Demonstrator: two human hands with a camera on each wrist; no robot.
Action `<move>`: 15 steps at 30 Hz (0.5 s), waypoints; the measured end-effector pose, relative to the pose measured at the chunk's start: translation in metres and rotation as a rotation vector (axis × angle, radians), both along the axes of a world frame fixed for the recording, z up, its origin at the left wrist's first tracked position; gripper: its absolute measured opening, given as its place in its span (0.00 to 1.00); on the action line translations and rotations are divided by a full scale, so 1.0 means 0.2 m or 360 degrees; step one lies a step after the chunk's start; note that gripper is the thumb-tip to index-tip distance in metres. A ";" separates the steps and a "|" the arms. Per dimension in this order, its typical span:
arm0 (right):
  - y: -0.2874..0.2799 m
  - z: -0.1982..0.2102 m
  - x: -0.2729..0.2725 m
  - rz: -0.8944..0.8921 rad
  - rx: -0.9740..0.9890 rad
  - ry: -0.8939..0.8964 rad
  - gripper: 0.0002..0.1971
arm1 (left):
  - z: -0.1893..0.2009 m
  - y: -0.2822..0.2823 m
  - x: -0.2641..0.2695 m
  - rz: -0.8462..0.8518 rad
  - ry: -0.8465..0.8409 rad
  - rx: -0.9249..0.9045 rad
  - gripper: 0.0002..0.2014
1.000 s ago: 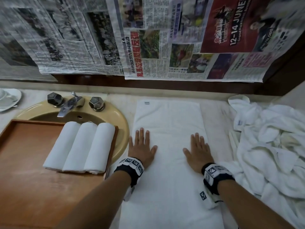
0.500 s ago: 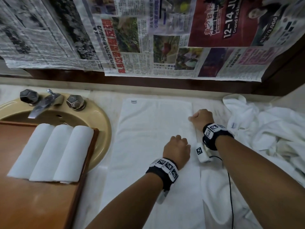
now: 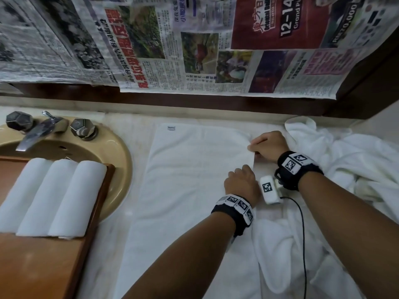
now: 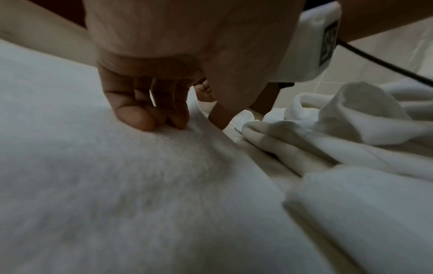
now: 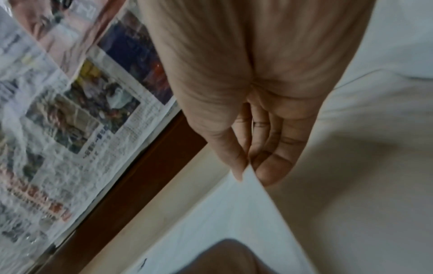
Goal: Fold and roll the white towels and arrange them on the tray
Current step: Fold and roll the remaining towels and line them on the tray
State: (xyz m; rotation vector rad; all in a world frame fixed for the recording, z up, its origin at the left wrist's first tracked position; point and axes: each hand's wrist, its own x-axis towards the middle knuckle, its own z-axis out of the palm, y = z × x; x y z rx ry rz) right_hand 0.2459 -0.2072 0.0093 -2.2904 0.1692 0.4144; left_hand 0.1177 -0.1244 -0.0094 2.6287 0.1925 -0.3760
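1. Flat towel (image 3: 190, 190), one: white, spread lengthwise on the counter (image 3: 138, 130) between the sink and the towel heap; small label at its far left corner.
2. Right hand (image 3: 268, 145), one: thumb and fingers pinch the flat towel's right edge near the far corner, which is raised off the counter.
3. Left hand (image 3: 241, 184), one: fingers curled, thumb and fingertips grasping the same right edge nearer the person.
4. Rolled towels (image 3: 54, 197), three: white, lying side by side and touching on the tray.
5. Tray (image 3: 43, 266), one: brown wood, resting partly over the sink.
6. Sink (image 3: 116, 156), one: tan, with one spout and two faceted knobs.
7. Towel heap (image 3: 345, 169), one: loose white towels, count cannot be told, right of the flat towel.
8. Newspaper sheets (image 3: 194, 50): several overlapping on the wall above the counter.
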 end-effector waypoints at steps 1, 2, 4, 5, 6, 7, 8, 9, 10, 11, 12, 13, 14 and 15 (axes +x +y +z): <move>-0.02 0.01 -0.01 -0.0031 0.0033 0.0007 0.06 | 0.01 -0.01 0.00 0.0027 0.0017 -0.0050 0.11; -0.03 0.03 -0.01 -0.0060 0.0047 0.0002 0.06 | 0.02 -0.02 0.00 0.0070 0.0038 -0.0127 0.09; -0.05 0.07 -0.03 -0.0112 0.0048 -0.0020 0.07 | 0.05 -0.02 -0.01 0.0175 0.0109 -0.0331 0.06; -0.05 0.09 -0.04 -0.0129 0.0063 -0.0035 0.07 | 0.07 -0.01 -0.02 0.0241 0.0132 -0.0441 0.05; -0.05 0.10 -0.05 -0.0141 0.0096 -0.0053 0.07 | 0.09 0.01 -0.03 0.0315 0.0136 -0.0545 0.04; -0.03 0.13 -0.06 -0.0136 0.0132 -0.0074 0.07 | 0.12 0.03 -0.03 0.0389 0.0115 -0.0642 0.05; -0.01 0.15 -0.06 -0.0121 0.0166 -0.0101 0.08 | 0.14 0.06 -0.04 0.0452 0.0084 -0.0728 0.06; 0.03 0.18 -0.07 -0.0102 0.0201 -0.0130 0.08 | 0.16 0.10 -0.05 0.0500 0.0046 -0.0807 0.07; 0.07 0.21 -0.08 -0.0084 0.0247 -0.0155 0.08 | 0.18 0.13 -0.06 0.0539 0.0012 -0.0889 0.07; 0.12 0.24 -0.08 -0.0066 0.0288 -0.0181 0.08 | 0.20 0.18 -0.07 0.0574 -0.0025 -0.0980 0.07; 0.18 0.27 -0.09 -0.0047 0.0323 -0.0207 0.08 | 0.22 0.22 -0.08 0.0612 -0.0065 -0.1062 0.07; 0.25 0.29 -0.10 -0.0031 0.0337 -0.0233 0.08 | 0.23 0.27 -0.09 0.0658 -0.0106 -0.1118 0.06; 0.31 0.32 -0.10 -0.0015 0.0342 -0.0263 0.08 | 0.24 0.32 -0.10 0.0709 -0.0143 -0.1152 0.06; 0.38 0.33 -0.10 -0.0006 0.0343 -0.0299 0.08 | 0.25 0.37 -0.11 0.0759 -0.0174 -0.1170 0.07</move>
